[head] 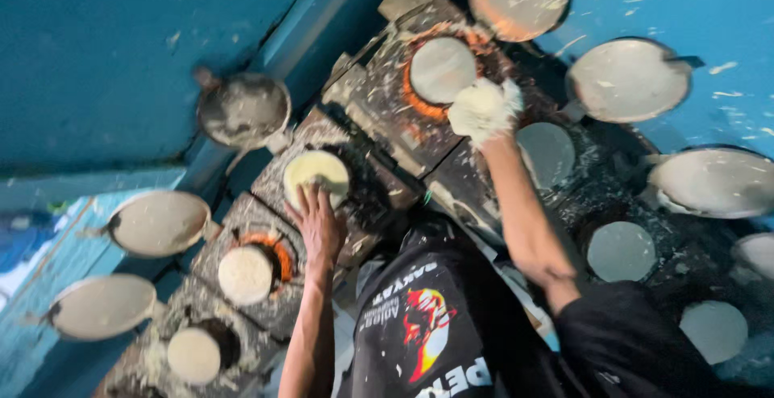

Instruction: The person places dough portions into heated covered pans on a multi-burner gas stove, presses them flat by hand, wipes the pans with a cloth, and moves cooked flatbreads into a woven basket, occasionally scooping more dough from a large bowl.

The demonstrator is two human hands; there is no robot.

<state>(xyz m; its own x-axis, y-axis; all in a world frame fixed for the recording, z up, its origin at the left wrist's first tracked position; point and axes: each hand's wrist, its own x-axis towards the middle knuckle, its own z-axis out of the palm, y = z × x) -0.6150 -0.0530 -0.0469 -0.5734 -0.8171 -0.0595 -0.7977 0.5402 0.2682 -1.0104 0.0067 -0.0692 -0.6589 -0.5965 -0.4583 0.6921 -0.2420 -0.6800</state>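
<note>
My left hand (318,222) lies flat with its fingers spread, the fingertips touching the near edge of a pale yellow round flatbread (316,172) on a dark burner. My right hand (484,109) reaches further out and is covered in something white, either batter or cloth, so its fingers are hidden. It hovers beside a round pan of white batter (442,69) ringed by orange flame. My black printed shirt (427,325) fills the bottom centre.
A batter-spattered stove block (379,116) carries several small round pans, one over flame (246,273) and others at the right (621,250). Round lids with handles (629,79) (160,222) rest along the blue walls (97,59) on both sides.
</note>
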